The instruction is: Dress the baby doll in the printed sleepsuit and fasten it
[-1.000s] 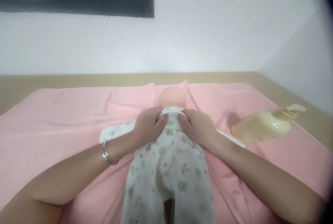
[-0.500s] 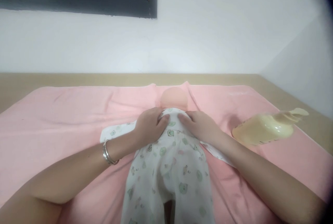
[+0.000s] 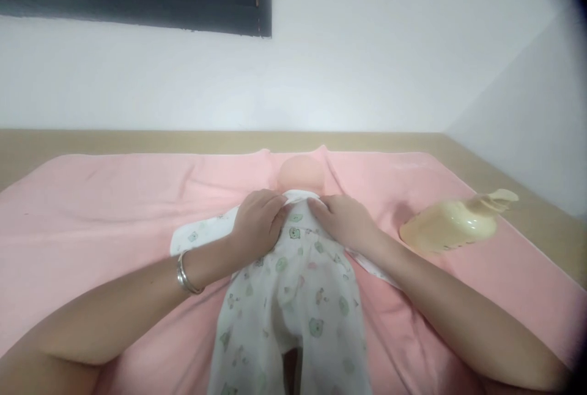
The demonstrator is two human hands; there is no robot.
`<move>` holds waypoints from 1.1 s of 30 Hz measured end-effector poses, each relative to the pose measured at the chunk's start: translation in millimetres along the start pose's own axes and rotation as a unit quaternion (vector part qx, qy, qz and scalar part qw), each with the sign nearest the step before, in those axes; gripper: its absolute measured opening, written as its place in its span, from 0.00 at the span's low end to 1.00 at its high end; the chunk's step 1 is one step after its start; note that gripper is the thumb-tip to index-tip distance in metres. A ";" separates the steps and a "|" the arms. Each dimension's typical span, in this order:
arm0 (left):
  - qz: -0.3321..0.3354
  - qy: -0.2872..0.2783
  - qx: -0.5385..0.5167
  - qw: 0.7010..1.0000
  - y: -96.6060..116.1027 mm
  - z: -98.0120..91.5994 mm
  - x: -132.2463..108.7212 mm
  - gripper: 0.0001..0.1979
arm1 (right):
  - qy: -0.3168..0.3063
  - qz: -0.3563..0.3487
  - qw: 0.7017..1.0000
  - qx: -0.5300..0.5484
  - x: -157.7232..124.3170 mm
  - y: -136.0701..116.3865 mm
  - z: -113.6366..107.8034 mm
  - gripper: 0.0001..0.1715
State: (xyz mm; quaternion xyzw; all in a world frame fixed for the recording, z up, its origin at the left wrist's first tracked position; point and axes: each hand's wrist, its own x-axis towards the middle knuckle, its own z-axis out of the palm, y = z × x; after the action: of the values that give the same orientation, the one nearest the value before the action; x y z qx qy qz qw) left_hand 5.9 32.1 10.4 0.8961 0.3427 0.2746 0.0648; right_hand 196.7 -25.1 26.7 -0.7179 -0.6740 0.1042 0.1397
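Note:
A baby doll (image 3: 300, 170) lies on its back on a pink towel (image 3: 105, 205), head away from me, dressed in a white romper with small green bear prints (image 3: 293, 297). My left hand (image 3: 257, 224) rests on the doll's chest at the left of the collar, its fingers curled onto the fabric. A silver bangle sits on that wrist. My right hand (image 3: 343, 221) lies on the right side of the chest, fingertips pinching the collar edge. The two hands nearly meet under the doll's chin.
A pale yellow pump bottle (image 3: 452, 224) lies on its side on the towel at the right. The towel covers a tan surface (image 3: 527, 199) that meets white walls behind and at the right. A dark window frame (image 3: 137, 3) is at upper left.
Both hands have crept slightly up toward the doll's collar and closer together. The view has shifted a little to the right.

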 end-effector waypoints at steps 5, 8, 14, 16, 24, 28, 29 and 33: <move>-0.124 -0.044 -0.023 0.991 0.5 -0.2 4.8 0.21 | 0.077 -0.054 0.995 -0.045 -1.6 2.8 7.1 0.31; -0.145 -0.073 -0.043 0.986 0.1 -0.3 8.1 0.23 | 0.156 -0.109 0.978 -0.091 -4.9 0.0 9.8 0.29; -0.059 -0.016 -0.032 0.998 2.1 -4.0 4.0 0.20 | 0.040 -0.018 0.999 -0.027 0.4 2.0 4.7 0.31; -0.062 0.003 -0.042 0.997 2.8 -4.6 2.4 0.18 | 0.035 -0.018 0.999 -0.024 0.4 3.8 5.5 0.33; -0.108 -0.066 -0.048 0.991 0.9 -2.5 8.2 0.22 | 0.174 -0.138 0.972 -0.075 -5.4 4.7 15.2 0.23; 0.013 -0.011 -0.041 0.999 0.0 -3.7 3.5 0.16 | 0.067 -0.040 0.996 -0.033 0.4 3.3 9.2 0.29; 0.027 0.003 -0.048 0.998 -0.1 -3.7 2.6 0.14 | 0.056 -0.035 0.997 -0.027 1.4 3.6 8.5 0.30; -0.062 -0.007 -0.043 0.997 0.4 -2.5 4.5 0.14 | 0.107 -0.081 0.990 -0.037 0.3 6.8 11.2 0.26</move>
State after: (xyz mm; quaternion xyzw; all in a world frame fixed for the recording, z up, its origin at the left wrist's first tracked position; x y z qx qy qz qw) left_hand 7.5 34.5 14.6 0.8712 0.3850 0.2785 0.1230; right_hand 199.4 -24.5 13.9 -0.6730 -0.7141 -0.0103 0.1922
